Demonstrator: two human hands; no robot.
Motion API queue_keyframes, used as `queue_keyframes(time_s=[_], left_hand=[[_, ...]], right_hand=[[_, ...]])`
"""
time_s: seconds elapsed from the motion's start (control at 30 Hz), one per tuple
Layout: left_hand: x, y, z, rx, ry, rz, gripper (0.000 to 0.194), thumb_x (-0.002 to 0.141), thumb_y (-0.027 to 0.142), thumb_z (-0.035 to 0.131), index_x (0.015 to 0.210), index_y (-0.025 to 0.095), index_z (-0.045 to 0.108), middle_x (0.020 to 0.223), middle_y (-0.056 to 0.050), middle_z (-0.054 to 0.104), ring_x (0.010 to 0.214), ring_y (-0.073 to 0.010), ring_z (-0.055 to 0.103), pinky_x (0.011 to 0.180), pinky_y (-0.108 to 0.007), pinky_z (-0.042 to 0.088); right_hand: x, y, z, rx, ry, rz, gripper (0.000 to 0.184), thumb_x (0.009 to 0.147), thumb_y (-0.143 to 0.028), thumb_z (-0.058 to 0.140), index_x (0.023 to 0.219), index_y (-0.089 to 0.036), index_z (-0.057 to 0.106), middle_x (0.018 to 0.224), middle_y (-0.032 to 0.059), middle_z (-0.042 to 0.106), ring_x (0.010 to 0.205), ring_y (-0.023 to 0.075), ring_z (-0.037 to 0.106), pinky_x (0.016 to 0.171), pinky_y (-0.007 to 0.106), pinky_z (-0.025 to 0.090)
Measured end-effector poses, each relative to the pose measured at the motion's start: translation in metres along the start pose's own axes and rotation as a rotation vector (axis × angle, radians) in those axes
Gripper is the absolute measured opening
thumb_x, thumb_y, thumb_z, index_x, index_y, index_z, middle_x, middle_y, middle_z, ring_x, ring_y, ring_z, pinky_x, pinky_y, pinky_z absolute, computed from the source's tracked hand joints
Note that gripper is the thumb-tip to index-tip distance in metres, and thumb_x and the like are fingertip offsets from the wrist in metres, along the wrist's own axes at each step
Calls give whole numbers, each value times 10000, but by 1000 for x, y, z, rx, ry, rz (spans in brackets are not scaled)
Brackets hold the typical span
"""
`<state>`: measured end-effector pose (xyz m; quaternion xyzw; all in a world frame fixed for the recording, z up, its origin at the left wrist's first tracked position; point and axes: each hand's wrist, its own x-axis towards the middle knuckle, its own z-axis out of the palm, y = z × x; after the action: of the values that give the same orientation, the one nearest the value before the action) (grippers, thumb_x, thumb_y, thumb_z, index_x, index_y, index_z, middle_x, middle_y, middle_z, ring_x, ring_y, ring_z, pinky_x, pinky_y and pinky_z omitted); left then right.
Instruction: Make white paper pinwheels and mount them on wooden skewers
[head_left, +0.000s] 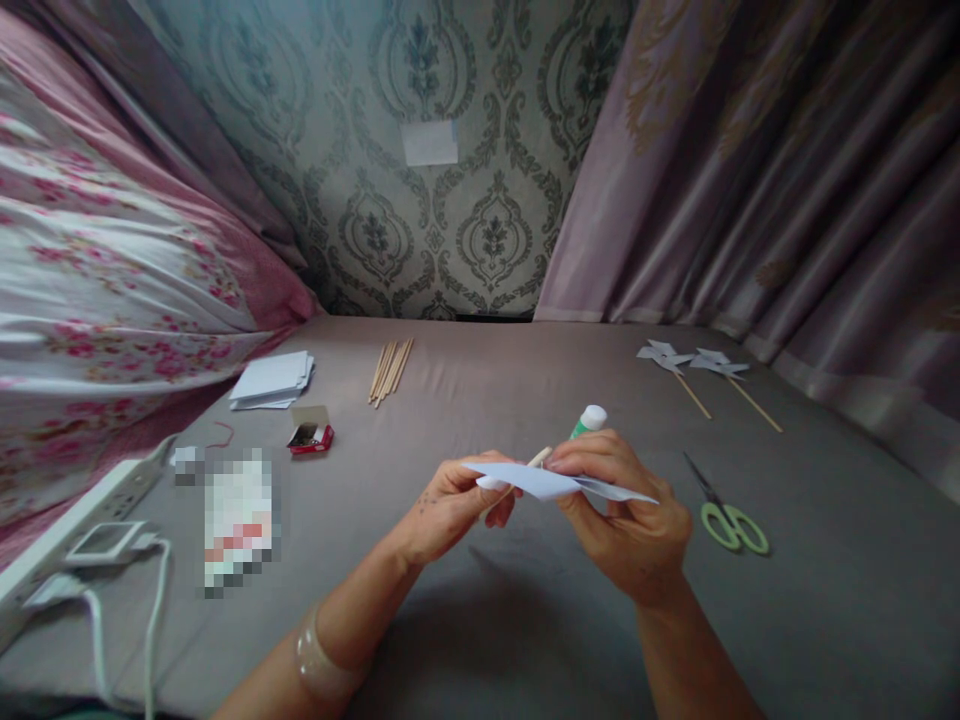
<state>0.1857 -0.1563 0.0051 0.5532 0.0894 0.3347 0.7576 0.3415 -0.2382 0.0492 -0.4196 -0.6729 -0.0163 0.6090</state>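
Note:
A folded sheet of white paper (544,482) is held above the table between both my hands, seen nearly edge-on. My left hand (450,508) is closed on its left side. On the right side, the thumb and fingers of my right hand (630,520) pinch the paper. The pale end of a wooden stick (540,457) shows just behind the paper between the hands; which hand grips the stick is hidden. Right behind my right hand stands a glue stick (589,421) with a white cap and green body. Green-handled scissors (724,515) lie to the right of that hand.
Two white paper pinwheels on sticks (664,357) lie at the far right. At the back left are several loose wooden sticks (390,370), a paper stack (271,381) and an opened small red box (310,437). A power strip (75,540) with white cables runs along the left edge.

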Motion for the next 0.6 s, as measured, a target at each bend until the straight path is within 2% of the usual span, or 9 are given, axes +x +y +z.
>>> queue_keyframes(time_s=[0.13, 0.33, 0.47, 0.6], left_hand=[[0, 2, 0, 14, -6, -1, 213, 796, 356, 664, 883, 168, 713, 754, -13, 537, 544, -63, 449, 522, -231, 345], [2, 0, -3, 48, 55, -47, 202, 815, 326, 641, 765, 133, 675, 662, -2, 501, 542, -64, 414, 528, -230, 303], [4, -7, -9, 50, 112, -116, 230, 801, 357, 652, 764, 130, 653, 600, 19, 463, 518, -55, 379, 517, -226, 263], [8, -12, -11, 38, 172, -150, 251, 766, 375, 677, 751, 127, 643, 579, 35, 440, 491, -44, 345, 499, -226, 231]], right_hand=[[-4, 1, 2, 48, 5, 78, 241, 752, -39, 646, 894, -233, 635, 815, 8, 654, 782, 168, 623, 750, 350, 497], [-14, 10, 6, 136, 50, 358, 301, 760, -137, 687, 1032, -262, 655, 906, 3, 673, 809, 146, 637, 765, 295, 507], [-13, 23, 10, 263, 46, 543, 172, 748, -237, 710, 920, -233, 704, 916, 18, 710, 849, 173, 652, 797, 311, 507], [-7, 34, 19, 462, 95, 752, 217, 675, -318, 754, 855, -205, 712, 861, 27, 736, 820, 196, 664, 773, 331, 515]])
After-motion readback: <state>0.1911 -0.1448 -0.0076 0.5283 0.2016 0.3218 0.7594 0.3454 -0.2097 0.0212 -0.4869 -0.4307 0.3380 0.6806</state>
